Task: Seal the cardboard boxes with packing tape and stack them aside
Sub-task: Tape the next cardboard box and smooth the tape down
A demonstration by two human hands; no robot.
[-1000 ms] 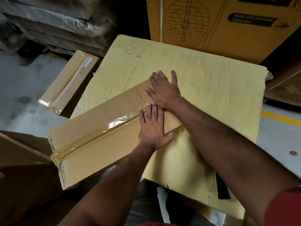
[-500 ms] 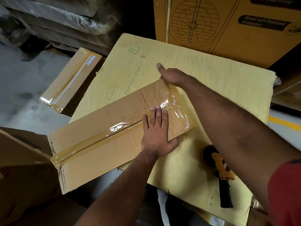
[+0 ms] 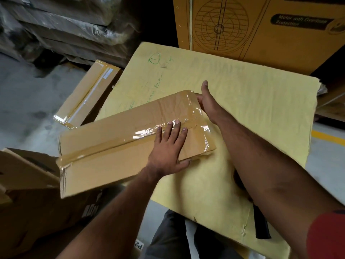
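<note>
A big printed carton (image 3: 261, 28) with a fan drawing stands at the back, and in front of it a wide yellow sheet (image 3: 242, 101) with green handwriting lies flat as the work surface. Left of the sheet, grey concrete floor (image 3: 24, 101) shows, with wrapped stacks (image 3: 65, 25) behind it in shadow. An open brown carton (image 3: 28, 193) sits at the lower left. The long flat cardboard box (image 3: 115, 146) lies slanted across the left edge of the sheet, its near-left end overhanging the open carton; clear packing tape (image 3: 104, 148) runs along its middle seam and wraps over the far end. A second taped box (image 3: 89, 94) rests on the floor further back, just beside the sheet. The left hand (image 3: 168, 148) lies flat on top of the box, fingers straight and spread over the tape, thumb at the near edge. The right hand (image 3: 207, 101) cups the far end of the box, thumb up, fingers round the end face and mostly hidden. A dark handle (image 3: 261, 227) pokes out from under the right forearm near the sheet's near edge.
</note>
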